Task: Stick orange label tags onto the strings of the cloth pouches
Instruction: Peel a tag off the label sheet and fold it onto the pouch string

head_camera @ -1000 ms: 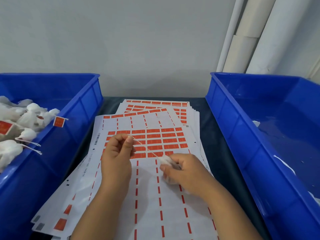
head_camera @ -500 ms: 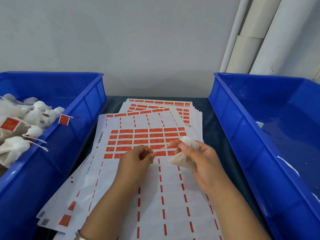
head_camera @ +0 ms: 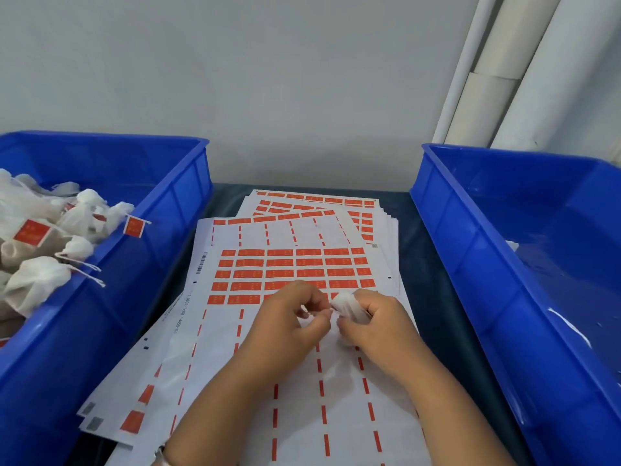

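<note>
Two blue bins flank a narrow strip of bench [head_camera: 433,297] covered by label sheets [head_camera: 292,264]. The left bin [head_camera: 161,210] holds tagged pouches [head_camera: 37,280]. Right hand [head_camera: 376,322] grips a cloth pouch [head_camera: 346,302]; left hand [head_camera: 289,317] pinches beside it, its string too fine to see.

There is one view only, so no part of the scene is shared with another. The head camera sits above the near edge of the table [head_camera: 433,284], looking forward and down. It is close: both forearms enter from the bottom edge and the hands fall just below the middle. Its wide angle takes in the left bin [head_camera: 174,210], the right bin [head_camera: 447,230], the sheets [head_camera: 208,331] between them, and the far wall [head_camera: 268,79] in the upper half.
</note>
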Demonstrator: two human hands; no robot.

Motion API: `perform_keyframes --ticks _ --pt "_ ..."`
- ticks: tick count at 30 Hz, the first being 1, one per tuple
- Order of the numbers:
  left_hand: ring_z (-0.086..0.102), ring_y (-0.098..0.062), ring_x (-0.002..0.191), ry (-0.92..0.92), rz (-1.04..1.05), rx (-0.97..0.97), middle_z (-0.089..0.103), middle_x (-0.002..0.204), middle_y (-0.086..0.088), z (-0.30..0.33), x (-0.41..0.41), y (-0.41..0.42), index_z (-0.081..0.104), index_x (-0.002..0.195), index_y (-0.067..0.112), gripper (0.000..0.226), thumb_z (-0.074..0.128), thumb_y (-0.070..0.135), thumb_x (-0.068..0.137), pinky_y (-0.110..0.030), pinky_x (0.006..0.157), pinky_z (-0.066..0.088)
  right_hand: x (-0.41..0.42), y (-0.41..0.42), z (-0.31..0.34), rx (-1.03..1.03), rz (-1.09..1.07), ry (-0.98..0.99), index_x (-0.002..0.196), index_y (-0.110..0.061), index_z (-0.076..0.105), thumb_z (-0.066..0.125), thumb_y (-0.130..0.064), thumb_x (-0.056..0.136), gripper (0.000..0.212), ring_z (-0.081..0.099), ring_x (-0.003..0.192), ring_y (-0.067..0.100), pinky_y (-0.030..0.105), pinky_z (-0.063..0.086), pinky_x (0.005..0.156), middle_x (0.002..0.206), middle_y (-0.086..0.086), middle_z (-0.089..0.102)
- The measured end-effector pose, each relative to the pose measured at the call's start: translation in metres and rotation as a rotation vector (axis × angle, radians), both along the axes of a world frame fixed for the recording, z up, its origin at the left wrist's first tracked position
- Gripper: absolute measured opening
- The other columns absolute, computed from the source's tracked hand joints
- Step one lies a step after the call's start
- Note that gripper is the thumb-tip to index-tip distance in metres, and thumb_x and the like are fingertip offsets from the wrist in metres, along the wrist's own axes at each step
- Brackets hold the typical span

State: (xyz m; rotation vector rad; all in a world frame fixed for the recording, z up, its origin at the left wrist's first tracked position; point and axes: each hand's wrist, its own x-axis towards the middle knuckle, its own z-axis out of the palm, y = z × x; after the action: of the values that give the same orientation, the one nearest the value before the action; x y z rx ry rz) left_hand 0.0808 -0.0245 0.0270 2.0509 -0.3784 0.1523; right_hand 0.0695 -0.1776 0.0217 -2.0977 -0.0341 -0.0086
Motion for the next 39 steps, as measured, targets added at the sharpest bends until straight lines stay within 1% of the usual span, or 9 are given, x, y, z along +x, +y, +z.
perform_keyframes --ticks 5,9,13,17,21,26,30,35,39 --pt "0.048 0.017 0.090 -0.022 -0.001 -0.052 0.053 0.091 0.028 0.001 0.002 -0.002 0.052 0.078 0.037 0.022 0.055 0.020 0.090 0.002 0.065 0.039 -0.001 0.001 0.002 0.016 0.169 0.061 0.087 -0.032 0.064 0.063 -0.026 0.089 0.007 0.062 0.087 0.007 0.010 0.046 0.067 0.091 -0.014 0.064" --pt "0.054 0.012 0.078 0.056 -0.001 -0.091 0.058 0.080 0.020 -0.002 0.000 -0.004 0.052 0.079 0.035 0.017 0.053 0.023 0.092 -0.001 0.056 0.041 -0.002 0.000 0.001 0.070 0.249 0.092 0.093 -0.030 0.067 0.063 -0.025 0.090 0.007 0.063 0.089 0.005 0.014 0.051 0.074 0.096 -0.011 0.067" --pt "0.058 -0.005 0.073 0.115 0.061 -0.114 0.059 0.078 0.018 -0.002 0.002 -0.004 0.053 0.078 0.034 0.016 0.054 0.026 0.091 -0.002 0.057 0.043 -0.003 0.002 0.000 0.019 0.190 0.017 0.087 -0.033 0.064 0.066 -0.029 0.087 0.004 0.062 0.084 0.005 0.008 0.048 0.065 0.088 -0.015 0.065" --pt "0.058 -0.006 0.071 0.177 0.087 -0.184 0.060 0.075 0.016 0.001 0.003 -0.004 0.056 0.078 0.033 0.015 0.055 0.025 0.090 -0.003 0.055 0.043 -0.003 0.006 0.001 -0.036 0.121 -0.070 0.083 -0.040 0.057 0.063 -0.036 0.088 0.009 0.056 0.087 -0.009 0.004 0.042 0.067 0.085 -0.029 0.060" --pt "0.057 0.000 0.063 0.247 0.096 -0.282 0.062 0.065 0.018 0.002 0.004 -0.003 0.061 0.076 0.032 0.016 0.057 0.024 0.089 -0.006 0.054 0.045 -0.005 0.008 0.002 -0.038 0.063 -0.140 0.083 -0.042 0.052 0.061 -0.036 0.089 0.012 0.056 0.087 -0.005 0.002 0.041 0.064 0.087 -0.029 0.056" --pt "0.059 -0.010 0.069 0.351 0.101 -0.445 0.066 0.068 0.012 0.004 0.005 -0.001 0.067 0.077 0.028 0.014 0.059 0.023 0.087 -0.019 0.067 0.052 -0.006 0.011 0.004 0.043 0.026 -0.200 0.086 -0.041 0.050 0.064 -0.034 0.086 0.016 0.057 0.087 -0.002 0.004 0.044 0.061 0.089 -0.022 0.059" --pt "0.058 -0.013 0.069 0.448 0.082 -0.559 0.067 0.070 0.003 0.006 0.005 -0.001 0.071 0.070 0.026 0.021 0.060 0.020 0.086 -0.022 0.065 0.051 -0.008 0.015 0.006 0.148 0.018 -0.202 0.086 -0.038 0.052 0.064 -0.044 0.081 0.014 0.055 0.089 -0.010 0.001 0.044 0.063 0.087 -0.022 0.060" --pt "0.058 -0.018 0.070 0.480 0.081 -0.459 0.066 0.068 0.003 0.003 0.004 -0.003 0.071 0.070 0.024 0.018 0.063 0.021 0.085 -0.025 0.066 0.051 -0.008 0.016 0.007 0.275 -0.046 -0.191 0.091 -0.037 0.055 0.060 -0.055 0.071 0.028 0.054 0.094 -0.015 0.000 0.043 0.062 0.092 -0.029 0.061" --pt "0.059 -0.001 0.064 0.341 0.068 -0.328 0.064 0.065 0.017 0.005 0.003 -0.003 0.067 0.069 0.031 0.017 0.063 0.025 0.084 -0.009 0.054 0.044 -0.006 0.016 0.004 0.268 -0.061 -0.152 0.099 -0.041 0.059 0.061 -0.052 0.077 0.025 0.057 0.099 -0.008 0.000 0.045 0.068 0.104 -0.028 0.061"
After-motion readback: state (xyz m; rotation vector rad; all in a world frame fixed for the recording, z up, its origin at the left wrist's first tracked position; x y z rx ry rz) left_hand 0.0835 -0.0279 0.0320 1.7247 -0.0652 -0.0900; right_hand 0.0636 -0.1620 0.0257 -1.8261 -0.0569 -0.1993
